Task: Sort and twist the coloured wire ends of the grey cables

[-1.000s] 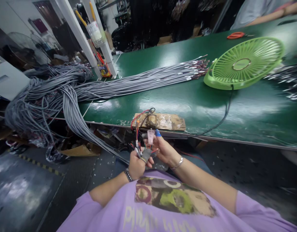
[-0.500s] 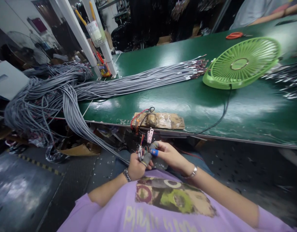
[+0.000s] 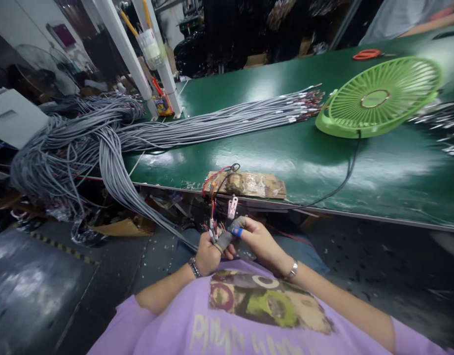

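My left hand (image 3: 209, 252) is closed around the end of a bundle of grey cables (image 3: 145, 209) just below the bench edge. Coloured wire ends (image 3: 214, 228) stick up out of its grip, and a grey cover wraps the thumb. Close against them, my right hand (image 3: 257, 241) pinches thumb and forefinger together. Blue tape (image 3: 237, 231) wraps the right thumb, and the forefinger wears a grey cover. Anything between those fingertips is too small to make out. Just above the fingers is a pale pink clip-like piece (image 3: 232, 208).
A wooden block (image 3: 261, 185) with red and black leads lies at the front edge of the green bench (image 3: 271, 148). Behind it stretch more grey cables (image 3: 212, 121). A green fan (image 3: 378, 98) and orange-handled scissors (image 3: 366, 54) are at right. A co-worker's arm shows at top right.
The view has swung slightly left. The wire ends above my left hand are more spread out, while my right fingers stay close beside them.
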{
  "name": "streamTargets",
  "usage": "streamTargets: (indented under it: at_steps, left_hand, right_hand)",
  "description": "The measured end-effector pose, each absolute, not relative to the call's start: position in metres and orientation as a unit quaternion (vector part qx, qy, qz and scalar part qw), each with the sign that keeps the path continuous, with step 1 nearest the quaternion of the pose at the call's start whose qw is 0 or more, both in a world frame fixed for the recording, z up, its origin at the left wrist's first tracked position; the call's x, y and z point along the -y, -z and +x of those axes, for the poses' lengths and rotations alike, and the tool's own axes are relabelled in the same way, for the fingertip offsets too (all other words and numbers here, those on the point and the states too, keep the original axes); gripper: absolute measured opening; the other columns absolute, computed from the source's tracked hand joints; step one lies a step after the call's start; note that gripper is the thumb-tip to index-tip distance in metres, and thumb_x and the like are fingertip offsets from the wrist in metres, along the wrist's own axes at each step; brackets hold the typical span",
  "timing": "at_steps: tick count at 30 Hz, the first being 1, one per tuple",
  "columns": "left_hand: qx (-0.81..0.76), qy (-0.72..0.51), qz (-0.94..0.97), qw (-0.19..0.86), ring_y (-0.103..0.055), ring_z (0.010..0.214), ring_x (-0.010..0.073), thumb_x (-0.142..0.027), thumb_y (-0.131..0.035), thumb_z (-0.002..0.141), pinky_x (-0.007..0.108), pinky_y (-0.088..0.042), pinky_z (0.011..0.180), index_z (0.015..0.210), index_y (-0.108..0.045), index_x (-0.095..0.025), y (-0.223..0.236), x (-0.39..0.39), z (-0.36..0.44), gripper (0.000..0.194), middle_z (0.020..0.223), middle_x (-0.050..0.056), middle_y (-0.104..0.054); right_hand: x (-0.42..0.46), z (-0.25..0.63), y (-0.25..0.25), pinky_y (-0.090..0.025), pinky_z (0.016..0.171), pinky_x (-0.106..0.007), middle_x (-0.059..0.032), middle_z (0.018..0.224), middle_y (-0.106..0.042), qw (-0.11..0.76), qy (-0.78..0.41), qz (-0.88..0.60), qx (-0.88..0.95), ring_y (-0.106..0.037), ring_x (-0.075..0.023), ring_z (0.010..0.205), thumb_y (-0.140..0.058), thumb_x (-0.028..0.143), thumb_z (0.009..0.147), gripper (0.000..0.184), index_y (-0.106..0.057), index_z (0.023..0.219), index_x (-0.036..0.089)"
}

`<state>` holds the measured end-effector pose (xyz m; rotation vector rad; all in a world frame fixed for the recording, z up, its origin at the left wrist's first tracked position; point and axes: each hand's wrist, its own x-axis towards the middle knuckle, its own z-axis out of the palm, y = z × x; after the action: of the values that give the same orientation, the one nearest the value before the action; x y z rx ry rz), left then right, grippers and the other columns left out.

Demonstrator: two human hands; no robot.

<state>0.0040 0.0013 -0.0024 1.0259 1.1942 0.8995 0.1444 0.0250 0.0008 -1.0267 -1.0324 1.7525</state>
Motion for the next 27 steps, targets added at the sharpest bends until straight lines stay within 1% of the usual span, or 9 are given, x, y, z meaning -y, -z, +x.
streamTargets:
  at_steps: [5,9,13,16,18,19,23,25,27]
  left_hand:
    - [-0.517,-0.395,0.426,0.628,-0.052,0.036,0.0114,-0.072,-0.066,0.062,0.022,-0.04,0.039,0.053,-0.051,-0.018,0.004,-0.001,0.004,0.057,0.044,0.003,-0.059]
    - [-0.517,-0.382,0.433,0.631,-0.051,0.035,0.0107,-0.07,-0.068,0.062,0.021,-0.039,0.038,0.051,-0.053,-0.017,0.005,-0.001,0.004,0.056,0.042,0.003,-0.058]
    - [-0.521,-0.379,0.435,0.629,-0.049,0.033,0.0097,-0.071,-0.067,0.062,0.021,-0.037,0.037,0.05,-0.055,-0.017,-0.001,-0.001,0.004,0.057,0.042,0.003,-0.058]
    - [-0.517,-0.38,0.433,0.633,-0.05,0.034,0.0094,-0.069,-0.07,0.062,0.02,-0.037,0.037,0.05,-0.054,-0.017,-0.005,0.0,0.002,0.056,0.042,0.003,-0.058]
    - [-0.514,-0.387,0.427,0.635,-0.05,0.034,0.0095,-0.068,-0.07,0.063,0.02,-0.037,0.036,0.05,-0.053,-0.017,-0.005,0.001,0.001,0.055,0.043,0.002,-0.059]
    - [-0.513,-0.395,0.421,0.636,-0.051,0.033,0.0094,-0.069,-0.069,0.063,0.02,-0.037,0.035,0.051,-0.054,-0.017,-0.004,0.001,0.001,0.055,0.043,0.002,-0.059]
    - [-0.502,-0.433,0.389,0.64,-0.05,0.032,0.0093,-0.067,-0.07,0.063,0.02,-0.035,0.033,0.056,-0.055,-0.017,-0.002,-0.003,0.006,0.053,0.045,0.002,-0.061]
    - [-0.502,-0.443,0.377,0.64,-0.049,0.031,0.0089,-0.067,-0.071,0.062,0.02,-0.035,0.033,0.056,-0.055,-0.016,-0.004,-0.006,0.011,0.054,0.044,0.001,-0.061]
    - [-0.508,-0.451,0.363,0.638,-0.047,0.031,0.0082,-0.069,-0.071,0.059,0.02,-0.035,0.033,0.053,-0.052,-0.016,-0.008,-0.009,0.016,0.056,0.043,0.001,-0.06]
  right_hand:
    - [-0.025,0.145,0.0,-0.041,0.052,-0.028,0.0035,0.054,-0.058,0.393,-0.733,-0.388,0.398,-0.052,-0.0132,0.048,-0.071,0.048,0.071,0.031,-0.054,0.072,0.021]
    - [-0.028,0.145,-0.005,-0.042,0.053,-0.029,0.0027,0.057,-0.061,0.357,-0.748,-0.371,0.419,-0.053,-0.0135,0.047,-0.072,0.051,0.069,0.035,-0.057,0.076,0.02]
    - [-0.03,0.143,0.0,-0.04,0.055,-0.027,0.0026,0.06,-0.06,0.391,-0.702,-0.436,0.405,-0.049,-0.0113,0.053,-0.077,0.046,0.064,0.033,-0.058,0.066,0.018]
    - [-0.035,0.145,0.01,-0.038,0.054,-0.025,0.0053,0.055,-0.052,0.456,-0.678,-0.477,0.326,-0.043,-0.0096,0.053,-0.076,0.043,0.066,0.031,-0.056,0.063,0.019]
    - [-0.041,0.147,0.012,-0.038,0.053,-0.024,0.0057,0.054,-0.049,0.486,-0.688,-0.467,0.269,-0.041,-0.0091,0.051,-0.075,0.045,0.067,0.032,-0.055,0.063,0.02]
    - [-0.044,0.148,0.011,-0.039,0.053,-0.024,0.0047,0.056,-0.051,0.485,-0.704,-0.454,0.251,-0.041,-0.0093,0.051,-0.074,0.048,0.068,0.033,-0.056,0.063,0.02]
    - [-0.059,0.148,0.002,-0.043,0.05,-0.024,-0.0015,0.063,-0.06,0.422,-0.786,-0.385,0.235,-0.048,-0.0113,0.052,-0.067,0.06,0.073,0.041,-0.063,0.07,0.019]
    - [-0.066,0.144,0.0,-0.043,0.047,-0.023,-0.0006,0.06,-0.059,0.419,-0.797,-0.363,0.241,-0.05,-0.011,0.052,-0.068,0.06,0.073,0.042,-0.064,0.071,0.018]
    - [-0.07,0.141,0.002,-0.042,0.046,-0.021,0.0004,0.058,-0.059,0.433,-0.794,-0.351,0.243,-0.05,-0.0102,0.051,-0.074,0.057,0.068,0.041,-0.064,0.069,0.017]
